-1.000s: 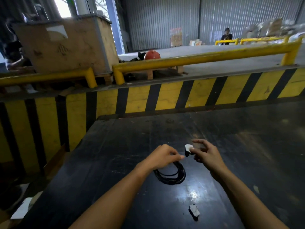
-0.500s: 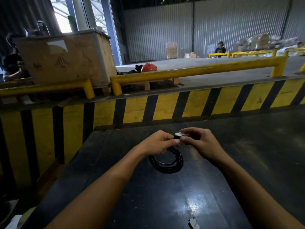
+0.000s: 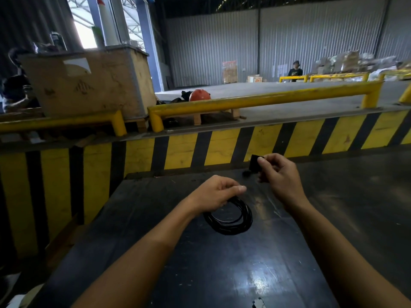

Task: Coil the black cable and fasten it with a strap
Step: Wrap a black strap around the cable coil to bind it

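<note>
The black cable (image 3: 231, 221) is wound into a round coil that hangs from my left hand (image 3: 219, 192), whose fingers pinch its top, with the lower loops resting on the dark table (image 3: 222, 274). My right hand (image 3: 280, 176) is raised to the right of the left one and pinches a small black strap (image 3: 254, 162) between thumb and fingers. The strap stands apart from the coil, above and to its right.
A small white and black piece (image 3: 259, 302) lies on the table at the near edge. Behind the table runs a yellow and black striped barrier (image 3: 222, 147) with yellow rails (image 3: 255, 102). A wooden crate (image 3: 89, 83) stands back left. A person (image 3: 294, 68) sits far off.
My hands were together at the coil's top half a second ago; now the right hand has pulled up and to the right with the strap. The camera tilted upward.
</note>
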Demonstrator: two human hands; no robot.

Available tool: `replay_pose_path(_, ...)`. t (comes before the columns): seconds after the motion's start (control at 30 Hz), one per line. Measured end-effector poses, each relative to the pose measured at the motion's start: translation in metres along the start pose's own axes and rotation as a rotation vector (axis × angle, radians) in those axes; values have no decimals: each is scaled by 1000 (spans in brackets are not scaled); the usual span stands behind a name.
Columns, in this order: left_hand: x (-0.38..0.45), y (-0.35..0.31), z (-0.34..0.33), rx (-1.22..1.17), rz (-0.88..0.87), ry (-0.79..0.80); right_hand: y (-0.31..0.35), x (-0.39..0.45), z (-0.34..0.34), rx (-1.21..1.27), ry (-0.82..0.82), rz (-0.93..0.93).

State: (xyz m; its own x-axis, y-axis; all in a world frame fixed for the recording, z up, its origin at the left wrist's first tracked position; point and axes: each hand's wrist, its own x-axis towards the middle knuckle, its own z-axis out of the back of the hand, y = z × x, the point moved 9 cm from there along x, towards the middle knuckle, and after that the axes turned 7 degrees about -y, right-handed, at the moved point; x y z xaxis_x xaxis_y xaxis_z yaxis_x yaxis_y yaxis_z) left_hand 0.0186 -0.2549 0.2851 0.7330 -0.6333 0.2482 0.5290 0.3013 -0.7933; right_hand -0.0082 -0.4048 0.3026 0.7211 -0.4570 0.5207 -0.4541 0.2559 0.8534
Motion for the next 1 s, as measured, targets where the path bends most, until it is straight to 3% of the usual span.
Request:
replay_pose_path(0.27, -3, 0, 24, -182, 30, -206, 33, -10, -19, -459, 62, 429)
replay_pose_path(0.37, -2, -7, 26, -199, 6, -232, 40, -18, -28, -467, 112, 489)
replay_pose_path(0.77, 5, -7, 21, -248, 5, -202, 40, -24, -34, -215, 263, 290)
replay_pose_path(1.0, 7, 5, 17, -139, 111, -203, 32, -24, -39, -297, 318, 241)
